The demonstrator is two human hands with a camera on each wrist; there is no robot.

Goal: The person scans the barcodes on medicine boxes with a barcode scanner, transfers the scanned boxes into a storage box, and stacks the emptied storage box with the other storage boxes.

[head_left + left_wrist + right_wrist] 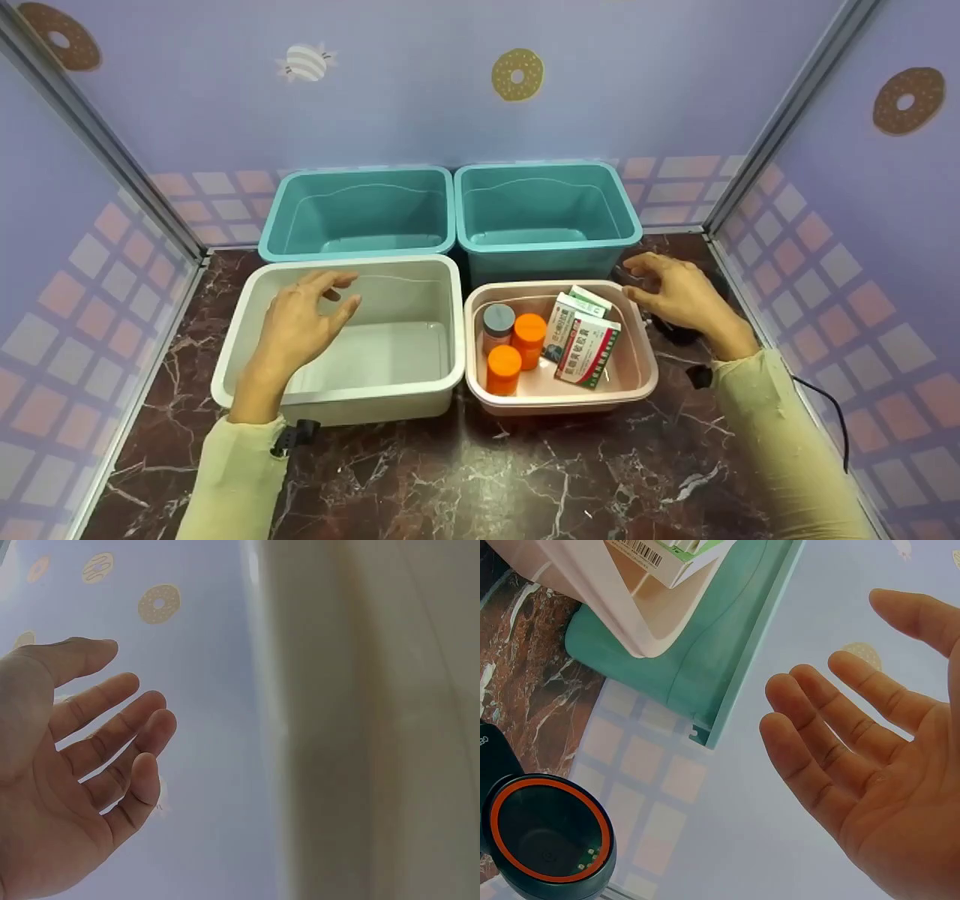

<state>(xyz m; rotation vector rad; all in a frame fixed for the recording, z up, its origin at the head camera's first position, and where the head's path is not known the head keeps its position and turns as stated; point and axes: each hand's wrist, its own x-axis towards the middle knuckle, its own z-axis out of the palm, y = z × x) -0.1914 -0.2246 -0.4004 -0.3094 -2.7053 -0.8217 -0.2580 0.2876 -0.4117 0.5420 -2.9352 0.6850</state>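
Observation:
My left hand [298,322] hovers over the white bin [341,394], its fingers loosely bent and holding nothing; the left wrist view shows the same hand [82,757] with its palm bare. Just right of the pink bin [562,401], my right hand [679,296] is raised and empty, and the right wrist view shows its fingers [817,735] spread. Inside the pink bin stand two orange-capped bottles [529,330] [504,361] and a grey-capped bottle [499,319]. Beside them several medicine boxes [588,349] lean together.
Two teal bins [356,251] [551,246] stand side by side behind the white and pink ones. A round black device with an orange ring [551,829] sits right of the pink bin, near a black cable [838,412]. Patterned walls [420,90] enclose the dark marbled table [480,480].

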